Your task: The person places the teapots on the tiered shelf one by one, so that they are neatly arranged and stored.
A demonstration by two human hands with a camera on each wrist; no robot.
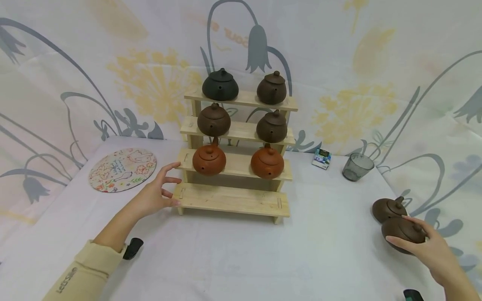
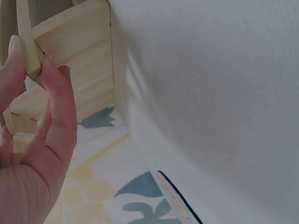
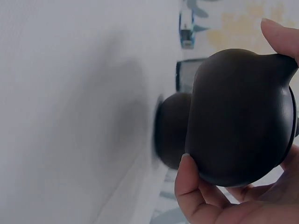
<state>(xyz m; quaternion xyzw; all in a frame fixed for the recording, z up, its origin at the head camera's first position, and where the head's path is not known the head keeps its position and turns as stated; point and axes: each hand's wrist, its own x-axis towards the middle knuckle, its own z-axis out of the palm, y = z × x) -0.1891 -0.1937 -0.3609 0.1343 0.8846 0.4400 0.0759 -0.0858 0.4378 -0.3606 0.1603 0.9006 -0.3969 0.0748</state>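
Note:
At the right side of the table, my right hand (image 1: 433,246) grips a dark brown teapot (image 1: 403,234) around its body, thumb on one side and fingers on the other. In the right wrist view the teapot (image 3: 240,116) is held off the white cloth. Another dark brown teapot (image 1: 385,210) sits just behind it. My left hand (image 1: 156,194) is at the left end of a stepped wooden stand (image 1: 231,198), pinching a board's end between thumb and finger, as the left wrist view shows. On the stand's upper three steps are pairs of teapots, including a reddish-brown one (image 1: 209,160) and a black one (image 1: 220,85).
A round patterned mat (image 1: 123,170) lies left of the stand. Toward the back right are a small blue-and-white box (image 1: 321,159) and a grey see-through cup (image 1: 357,166). A printed curtain (image 1: 150,83) hangs behind and beside the table.

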